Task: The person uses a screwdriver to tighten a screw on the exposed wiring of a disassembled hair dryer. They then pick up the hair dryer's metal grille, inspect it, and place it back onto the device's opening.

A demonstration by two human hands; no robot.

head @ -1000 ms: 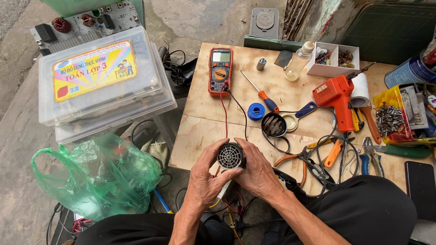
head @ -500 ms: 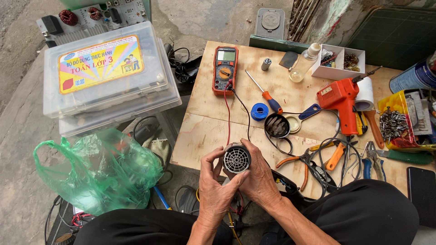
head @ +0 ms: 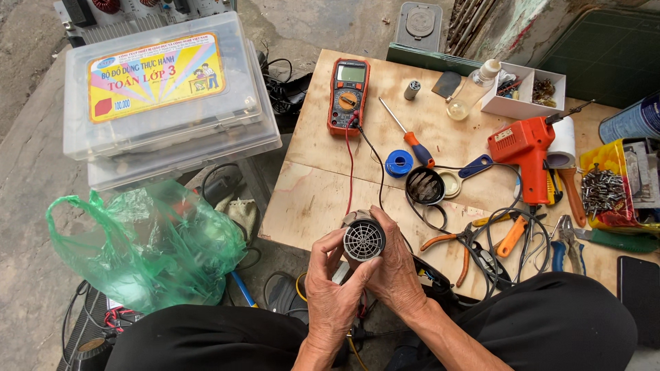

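The wooden desk (head: 323,206) carries a multimeter (head: 348,95), an orange soldering gun (head: 524,152) and pliers (head: 474,249). In front of its near edge, both hands are closed around a small round part with a slotted grille (head: 364,239): the left hand (head: 335,295) from below, the right hand (head: 397,264) from the side. It looks light and stiff, probably plastic; the thin grille may crack, so holding it by the rim seems safer.

Yellow-pink rectangular label (head: 157,77) atop clear box; multimeter's greenish screen (head: 351,73) on board.
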